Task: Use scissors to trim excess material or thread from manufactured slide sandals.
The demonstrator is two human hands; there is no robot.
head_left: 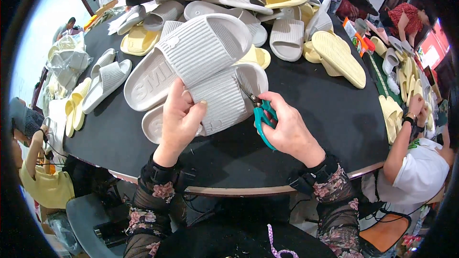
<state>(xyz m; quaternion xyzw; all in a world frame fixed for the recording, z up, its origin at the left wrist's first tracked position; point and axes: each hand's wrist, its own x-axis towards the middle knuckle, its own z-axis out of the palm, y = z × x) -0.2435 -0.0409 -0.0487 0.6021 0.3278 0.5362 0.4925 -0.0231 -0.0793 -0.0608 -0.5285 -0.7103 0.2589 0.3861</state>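
My left hand (179, 123) is closed on a pair of light grey ribbed slide slippers, its thumb over the strap. The upper slipper (196, 50) overlaps the lower slipper (222, 99), and both point away to the right. My right hand (292, 131) grips small scissors (260, 123) by their teal handles. The scissor blades reach to the strap edge at the foot opening of the lower slipper; their tips are hard to make out. I hold the pair just over the black table (330, 136).
A heap of grey, yellow and black slippers (287, 38) fills the far side. At the left lie a grey pair (107, 83) and a yellow pair (76, 105). Co-workers sit on both sides, one in a white shirt (413, 172) at the right, one in yellow (45, 186) at the left.
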